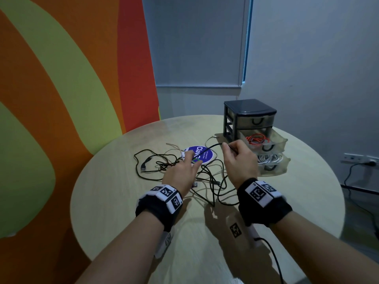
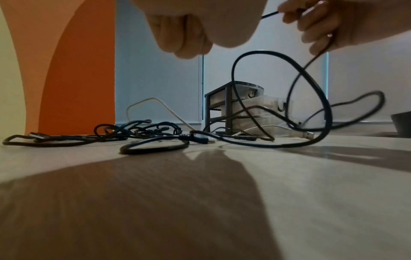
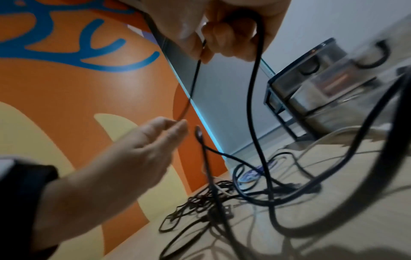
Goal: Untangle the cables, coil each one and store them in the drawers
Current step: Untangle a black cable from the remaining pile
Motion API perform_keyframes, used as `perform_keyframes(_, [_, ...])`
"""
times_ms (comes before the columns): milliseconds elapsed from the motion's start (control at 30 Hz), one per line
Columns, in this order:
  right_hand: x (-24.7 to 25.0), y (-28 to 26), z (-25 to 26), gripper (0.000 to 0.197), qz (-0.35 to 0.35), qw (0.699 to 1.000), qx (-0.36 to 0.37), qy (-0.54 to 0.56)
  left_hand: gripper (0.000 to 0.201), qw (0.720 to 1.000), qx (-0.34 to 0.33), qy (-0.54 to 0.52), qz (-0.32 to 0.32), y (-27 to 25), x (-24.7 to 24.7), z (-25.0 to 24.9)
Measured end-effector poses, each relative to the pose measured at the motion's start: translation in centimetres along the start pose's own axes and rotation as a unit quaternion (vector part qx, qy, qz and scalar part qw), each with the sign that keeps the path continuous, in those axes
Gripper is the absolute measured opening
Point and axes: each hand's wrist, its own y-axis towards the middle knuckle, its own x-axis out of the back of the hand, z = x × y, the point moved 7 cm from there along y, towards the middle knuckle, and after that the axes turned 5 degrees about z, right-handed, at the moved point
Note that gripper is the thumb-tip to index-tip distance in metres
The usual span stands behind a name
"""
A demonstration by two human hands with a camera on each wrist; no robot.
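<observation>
A tangle of black cables lies in the middle of the round table. My right hand is raised above it and grips one black cable in curled fingers. That cable hangs down in big loops to the table. My left hand reaches over the tangle with fingers straight, and its fingertips are at the same cable. The small drawer unit stands at the back right. Its middle drawer holds an orange cable, its bottom drawer a white one.
A blue and white round coaster lies under the cables. Thin white cables run beside it. A printed marker and a white device with a black lead sit near the table's front. The painted wall stands close on the left.
</observation>
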Motion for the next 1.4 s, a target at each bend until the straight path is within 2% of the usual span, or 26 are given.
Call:
perform_keyframes(100, [-0.9,-0.5,1.8,0.019,0.010,0.998,0.070,-0.006,0.032,0.999,-0.020,-0.006,0.028,-0.3,-0.4,-0.9])
perform_keyframes(233, [-2.7,-1.4,2.4,0.022,0.079,0.975,0.157,-0.133,0.028,0.991,-0.090,0.076,0.064,-0.7,-0.9,-2.9])
perform_keyframes(333, [-4.0,-1.8,1.4,0.025,0.137,0.950,0.181,-0.213,0.031,0.975,-0.153,0.136,0.088,-1.3,-1.5,-4.8])
perform_keyframes(400, [-4.3,-1.8,0.5,0.027,0.163,0.941,0.176,-0.239,0.028,0.967,-0.215,0.109,0.084,-1.9,-1.4,-5.7])
perform_keyframes(467, [-4.0,-1.7,0.1,0.028,0.167,0.940,0.174,-0.240,0.021,0.956,-0.284,0.062,0.048,-2.5,-0.7,-6.3])
perform_keyframes(533, [-3.9,-1.6,-0.2,0.033,0.164,0.943,0.180,-0.228,0.021,0.950,-0.312,0.021,0.017,-2.8,-0.2,-5.9])
perform_keyframes(600, [-4.2,-1.8,-0.2,0.049,0.168,0.949,0.191,-0.186,0.019,0.946,-0.322,-0.038,0.005,-3.1,0.3,-5.5])
perform_keyframes(633, [-4.5,-1.8,-0.2,0.057,0.175,0.952,0.196,-0.154,0.016,0.944,-0.326,-0.058,-0.004,-3.1,0.8,-5.3])
perform_keyframes(700, [-4.8,-2.0,0.1,0.061,0.178,0.957,0.211,-0.095,0.013,0.942,-0.323,-0.086,-0.027,-3.0,1.4,-5.0])
perform_keyframes(833, [-4.3,-1.6,1.0,0.045,0.158,0.964,0.214,-0.014,0.008,0.942,-0.311,-0.101,-0.072,-2.5,1.7,-4.9])
perform_keyframes(967, [-5.0,-2.7,1.9,0.039,0.167,0.958,0.233,0.001,0.011,0.954,-0.250,-0.141,-0.083,-1.8,1.9,-4.2])
perform_keyframes(1067, [-5.7,-2.5,1.4,0.032,0.176,0.964,0.198,0.015,0.027,0.960,-0.219,-0.166,-0.055,-1.8,1.8,-4.3])
perform_keyframes(1167, [-5.6,-2.4,1.3,0.032,0.175,0.966,0.190,0.021,0.031,0.960,-0.211,-0.184,-0.030,-1.9,1.4,-4.1])
perform_keyframes(1333, [-5.5,-2.6,1.7,0.030,0.183,0.960,0.209,0.042,0.038,0.960,-0.218,-0.158,-0.079,-1.8,1.7,-3.4])
perform_keyframes(1400, [-5.4,-2.7,1.8,0.031,0.179,0.959,0.213,0.050,0.037,0.963,-0.195,-0.155,-0.100,-1.6,1.8,-2.9])
